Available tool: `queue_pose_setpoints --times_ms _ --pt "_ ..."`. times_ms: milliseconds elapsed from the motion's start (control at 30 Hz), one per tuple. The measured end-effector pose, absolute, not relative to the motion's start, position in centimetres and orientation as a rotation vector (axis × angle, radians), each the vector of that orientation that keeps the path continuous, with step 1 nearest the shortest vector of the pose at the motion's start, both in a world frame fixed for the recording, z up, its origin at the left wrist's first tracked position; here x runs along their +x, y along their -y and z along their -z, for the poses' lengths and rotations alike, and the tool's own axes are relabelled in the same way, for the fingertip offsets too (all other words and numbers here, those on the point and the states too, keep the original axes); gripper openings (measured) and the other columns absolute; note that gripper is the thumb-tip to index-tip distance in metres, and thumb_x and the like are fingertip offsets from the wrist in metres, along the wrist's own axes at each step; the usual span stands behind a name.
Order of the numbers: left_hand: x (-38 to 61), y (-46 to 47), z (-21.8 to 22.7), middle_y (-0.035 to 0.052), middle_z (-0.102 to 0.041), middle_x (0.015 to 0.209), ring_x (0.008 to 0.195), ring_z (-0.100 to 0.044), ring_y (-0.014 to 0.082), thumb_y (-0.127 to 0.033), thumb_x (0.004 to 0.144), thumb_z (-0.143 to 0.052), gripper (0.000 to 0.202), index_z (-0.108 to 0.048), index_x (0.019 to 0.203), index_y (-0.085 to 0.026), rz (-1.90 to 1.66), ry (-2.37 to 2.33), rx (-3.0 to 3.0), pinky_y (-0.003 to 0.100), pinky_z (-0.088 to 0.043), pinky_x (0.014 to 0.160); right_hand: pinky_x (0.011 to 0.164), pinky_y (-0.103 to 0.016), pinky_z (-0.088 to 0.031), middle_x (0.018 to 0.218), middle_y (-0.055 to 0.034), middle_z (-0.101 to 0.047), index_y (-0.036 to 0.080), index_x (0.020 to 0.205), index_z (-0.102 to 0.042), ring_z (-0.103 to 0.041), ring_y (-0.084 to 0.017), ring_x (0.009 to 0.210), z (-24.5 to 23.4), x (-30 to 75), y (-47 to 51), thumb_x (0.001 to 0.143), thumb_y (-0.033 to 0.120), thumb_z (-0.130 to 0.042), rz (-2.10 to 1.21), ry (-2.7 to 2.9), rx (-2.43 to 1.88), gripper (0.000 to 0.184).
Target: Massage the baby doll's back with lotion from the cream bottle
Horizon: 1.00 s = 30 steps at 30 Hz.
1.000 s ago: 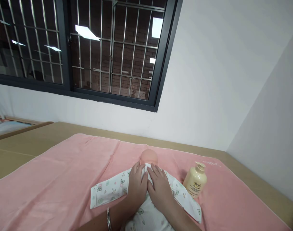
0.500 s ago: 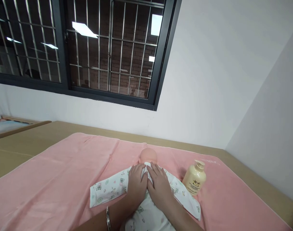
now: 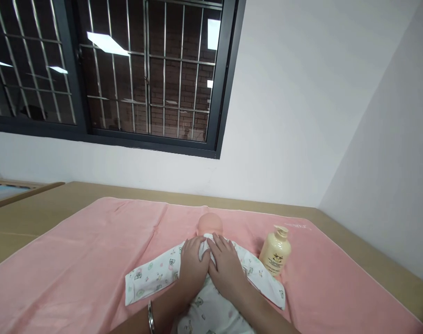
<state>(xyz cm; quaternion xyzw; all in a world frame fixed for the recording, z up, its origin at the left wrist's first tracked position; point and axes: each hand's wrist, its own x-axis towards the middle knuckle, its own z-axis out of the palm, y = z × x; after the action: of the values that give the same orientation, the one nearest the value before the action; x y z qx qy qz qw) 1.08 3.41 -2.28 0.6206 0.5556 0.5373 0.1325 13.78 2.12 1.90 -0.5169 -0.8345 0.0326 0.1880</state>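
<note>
Two hands pressed flat on a dressed baby doll

The baby doll [image 3: 208, 223] lies on its back under both palms, its head just past the fingertips, wearing a white printed garment [image 3: 152, 278] with sleeves spread to either side. The left hand [image 3: 192, 268] and right hand [image 3: 225, 269] rest side by side on its chest, touching, fingers flat and gripping nothing. A cream pump bottle [image 3: 274, 250] stands just right of the right hand on the pink towel [image 3: 75, 250].

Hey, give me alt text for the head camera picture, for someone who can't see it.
A person's left hand and right hand lie flat, side by side, on a baby doll in a white printed romper, on a pink towel. A cream plastic pump bottle stands beside it.
</note>
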Motion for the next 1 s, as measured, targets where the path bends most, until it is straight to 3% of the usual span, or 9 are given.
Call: queue_pose_setpoints --times_ms 200,400,600,800,1000 --pt "0.8 -3.8 2.2 0.0079 -0.067 0.105 0.105 -0.058 0.0279 -0.024 0.076 -0.049 0.028 -0.062 0.101 -0.021 -1.480 -1.590 1.793 0.049 -0.040 0.100 0.115 -0.052 -0.025 0.154 -0.0082 -0.038 0.022 0.146 -0.043 -0.033 -0.030 0.141 -1.8 14.0 -2.3 0.097 0.034 -0.039 -0.060 2.386 -1.443 0.051" --pt "0.7 -3.5 0.8 0.0080 -0.066 0.117 0.118 -0.055 0.0283 -0.021 0.073 -0.049 0.036 -0.063 0.107 -0.022 -1.402 -1.490 1.733 0.049 -0.030 0.111 0.113 -0.055 -0.026 0.149 -0.0139 -0.045 0.018 0.144 -0.045 -0.041 -0.031 0.136 -3.7 14.1 -0.3 0.098 0.029 -0.037 0.078 2.397 -1.419 0.047" --pt "2.5 -1.2 -4.2 0.0088 -0.056 0.138 0.134 -0.045 0.0280 -0.035 0.082 -0.057 0.040 -0.058 0.120 -0.024 -1.402 -1.140 1.449 0.042 -0.033 0.111 0.115 -0.053 -0.025 0.145 -0.0133 -0.050 0.020 0.142 -0.048 -0.045 -0.030 0.134 -10.0 17.5 2.4 0.092 0.041 -0.056 -0.105 2.272 -1.328 0.055" --pt "8.6 -1.8 -8.4 0.0136 -0.066 0.115 0.113 -0.062 0.0262 -0.030 0.083 -0.059 0.029 -0.063 0.108 -0.016 -1.119 -0.863 1.013 0.038 -0.043 0.102 0.108 -0.039 -0.037 0.145 -0.0098 -0.051 0.020 0.145 -0.045 -0.047 -0.025 0.134 -15.3 24.5 2.3 0.094 0.048 -0.050 -0.149 1.832 -1.455 0.058" --pt "14.0 -6.3 -9.3 0.0233 -0.060 0.119 0.102 -0.066 0.0266 -0.037 0.092 -0.043 0.044 -0.051 0.123 -0.007 -0.882 -0.617 0.458 0.036 -0.055 0.081 0.100 -0.034 -0.041 0.139 -0.0166 -0.056 0.010 0.138 -0.051 -0.053 -0.026 0.127 -14.9 28.8 -1.2 0.101 0.033 -0.033 -0.055 1.858 -1.872 0.047"
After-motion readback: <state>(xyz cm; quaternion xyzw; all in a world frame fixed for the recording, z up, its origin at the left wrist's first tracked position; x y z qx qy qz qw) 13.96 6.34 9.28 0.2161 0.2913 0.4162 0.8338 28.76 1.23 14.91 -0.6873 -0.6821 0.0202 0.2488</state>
